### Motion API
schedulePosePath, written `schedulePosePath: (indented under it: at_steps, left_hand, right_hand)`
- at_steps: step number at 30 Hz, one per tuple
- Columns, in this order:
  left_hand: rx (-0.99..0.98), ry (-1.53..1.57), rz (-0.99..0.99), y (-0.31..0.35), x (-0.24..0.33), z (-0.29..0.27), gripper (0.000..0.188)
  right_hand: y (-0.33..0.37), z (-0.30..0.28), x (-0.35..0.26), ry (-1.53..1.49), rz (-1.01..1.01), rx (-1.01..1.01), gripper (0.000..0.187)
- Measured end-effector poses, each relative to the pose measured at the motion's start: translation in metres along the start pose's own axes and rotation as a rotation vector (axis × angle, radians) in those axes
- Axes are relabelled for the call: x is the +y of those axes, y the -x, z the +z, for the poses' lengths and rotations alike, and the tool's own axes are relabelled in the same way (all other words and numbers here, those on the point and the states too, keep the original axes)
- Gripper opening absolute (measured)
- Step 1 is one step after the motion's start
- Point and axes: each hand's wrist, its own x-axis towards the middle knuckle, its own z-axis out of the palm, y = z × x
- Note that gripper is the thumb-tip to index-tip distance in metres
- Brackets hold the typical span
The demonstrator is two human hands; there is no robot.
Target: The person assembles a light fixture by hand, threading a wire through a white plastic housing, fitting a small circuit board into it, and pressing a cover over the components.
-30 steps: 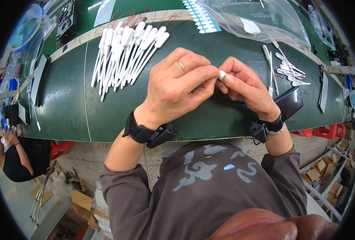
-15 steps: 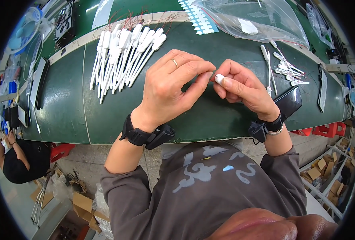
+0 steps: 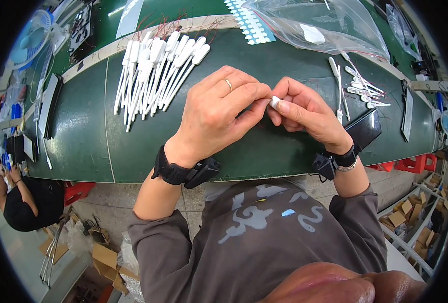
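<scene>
I see a small white bit (image 3: 274, 102) up above the green table (image 3: 148, 151), between the two hands. The right hand (image 3: 309, 112) pinches it with thumb and fingertips. The left hand (image 3: 219, 108) is right next to it, finger and thumb close together at its left end. I can't tell if they grip the bit or something thin on it.

The bit looks very light. It seems smooth, so I think it could slip out if pinched at the very tip. I can't tell if it is hard or squashy. The best hold looks to be on its two round sides, with a soft squeeze, leaving the left end free.

To the left, on the far half of the table, lies a pile of white sticks (image 3: 157, 50), fat ends far and thin ends near. They look light too, and the thin parts may bend. Thin red wires (image 3: 198, 24) poke out past the fat ends; I guess those could break if tugged.

To the right are smaller sticks (image 3: 363, 91), with a black phone (image 3: 366, 129) nearer. A see-through bag (image 3: 340, 30) lies farther off.
</scene>
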Motion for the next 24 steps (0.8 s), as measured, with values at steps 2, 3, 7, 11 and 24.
schedulePosePath:
  at_steps: [2,3,7,11,24]
  left_hand:
    - [-0.001,0.008,-0.008,0.0000,-0.0006,0.0002,0.019]
    - [-0.002,0.015,-0.017,0.0001,-0.0010,0.0002,0.019]
    - [-0.018,0.027,-0.022,-0.0003,0.0007,-0.0020,0.020]
    - [-0.026,0.029,-0.011,-0.0003,0.0010,-0.0030,0.022]
    - [-0.055,-0.128,0.102,0.0002,-0.0019,-0.0040,0.023]
  right_hand:
    - [-0.0003,-0.0005,0.0005,0.008,-0.006,0.006,0.018]
    - [-0.0005,-0.0008,0.0003,0.008,-0.007,0.007,0.018]
    - [0.0002,-0.0010,-0.0004,0.015,-0.002,-0.004,0.019]
    - [-0.0003,-0.0008,-0.0004,0.010,0.004,-0.001,0.019]
    - [-0.0026,-0.0009,-0.0005,0.027,0.030,0.032,0.021]
